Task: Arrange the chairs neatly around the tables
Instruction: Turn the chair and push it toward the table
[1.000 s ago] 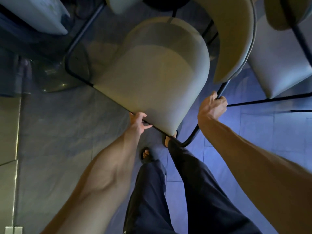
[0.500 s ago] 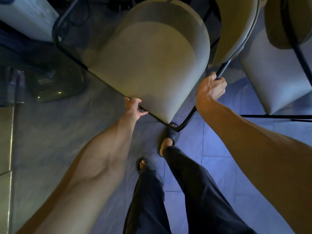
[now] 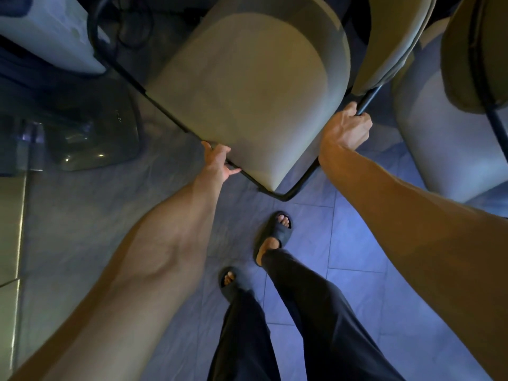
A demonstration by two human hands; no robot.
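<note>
A chair with a beige padded seat (image 3: 247,86) and a thin black metal frame fills the upper middle of the head view. My left hand (image 3: 218,160) grips the frame rail under the seat's left front edge. My right hand (image 3: 347,127) is curled round the black tube just below the curved beige backrest (image 3: 395,42). A glass table (image 3: 90,136) lies to the left, its rounded edge overlapping the chair's front part.
A second beige chair (image 3: 445,127) with a black frame stands close on the right. A white box-like object (image 3: 52,31) sits at the top left. My feet in dark slippers stand on the blue-grey tiled floor (image 3: 343,243) below the chair.
The chair has moved away from me, toward the table, with both hands still holding it. My right foot has stepped forward and now shows fully below the seat.
</note>
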